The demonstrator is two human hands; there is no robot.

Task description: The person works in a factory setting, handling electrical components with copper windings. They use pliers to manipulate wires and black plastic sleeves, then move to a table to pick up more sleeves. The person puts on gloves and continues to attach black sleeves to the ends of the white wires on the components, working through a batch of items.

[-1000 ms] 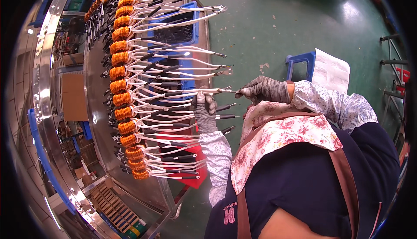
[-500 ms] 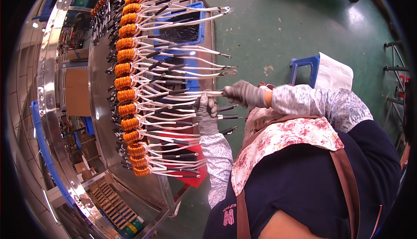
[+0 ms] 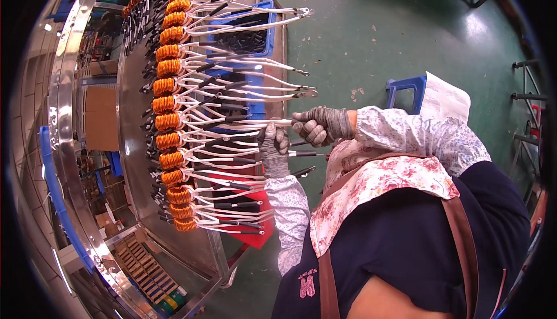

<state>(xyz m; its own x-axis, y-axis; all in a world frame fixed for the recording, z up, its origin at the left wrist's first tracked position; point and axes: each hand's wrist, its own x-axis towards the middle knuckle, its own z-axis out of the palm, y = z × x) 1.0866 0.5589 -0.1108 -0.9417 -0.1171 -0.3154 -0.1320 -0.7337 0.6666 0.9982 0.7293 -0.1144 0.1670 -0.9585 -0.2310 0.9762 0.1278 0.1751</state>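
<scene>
A long row of orange wire-wound toroid coils (image 3: 166,105) lies on the metal bench, white leads reaching toward me. Many leads carry black sleeves, and several end in ring lugs. My left hand (image 3: 274,148), in a grey glove, is closed around white leads (image 3: 249,126) from the middle of the row. Just beyond it, my right hand (image 3: 316,126), also gloved in grey, is closed on the ends of those same leads, hiding their tips. Dark-sleeved leads (image 3: 303,154) stick out beneath my hands.
Blue bins (image 3: 270,35) sit under the leads, one with black pieces inside. A red bin (image 3: 252,236) is below the near leads. The steel bench (image 3: 139,162) runs along the left. A blue stool (image 3: 406,87) with a white sheet stands on the green floor.
My right hand has turned, so its curled fingers now show, and moved slightly left along the leads. My left hand keeps its hold. The whole view has shifted a little.
</scene>
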